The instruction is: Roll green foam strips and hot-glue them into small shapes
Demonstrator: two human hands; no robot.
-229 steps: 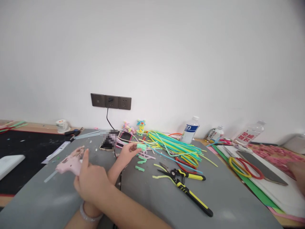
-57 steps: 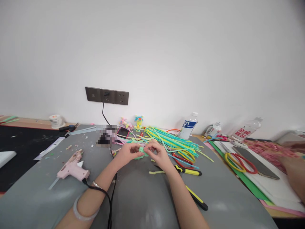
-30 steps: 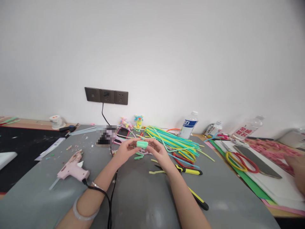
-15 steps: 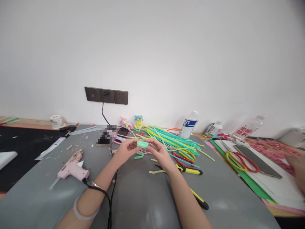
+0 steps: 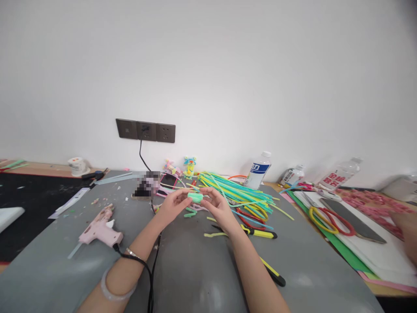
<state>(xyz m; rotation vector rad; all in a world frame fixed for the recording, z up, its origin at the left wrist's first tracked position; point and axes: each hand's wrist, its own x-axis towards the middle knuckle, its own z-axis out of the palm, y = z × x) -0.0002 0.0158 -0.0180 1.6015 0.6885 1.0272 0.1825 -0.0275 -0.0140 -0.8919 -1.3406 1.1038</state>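
Note:
Above the middle of the grey table, a small mint-green bundle of pipe cleaner is pinched between my two hands. My left hand has its fingers closed on the bundle's left end. On the right end, the fingertips of my right hand press against it. Short green pipe cleaner pieces lie on the table just below the hands. Right behind them spreads a pile of yellow and teal pipe cleaners. Under my right wrist sits a yellow cutter, partly covered.
A pink glue gun lies at the left, its black cord running beside my left forearm. Small pipe cleaner figures and a white bottle stand by the wall. Scissors and a phone rest at the right, near another person's hand.
Almost nothing differs. Both hands keep hold of the green bundle in nearly the same spot, with only slight finger shifts.

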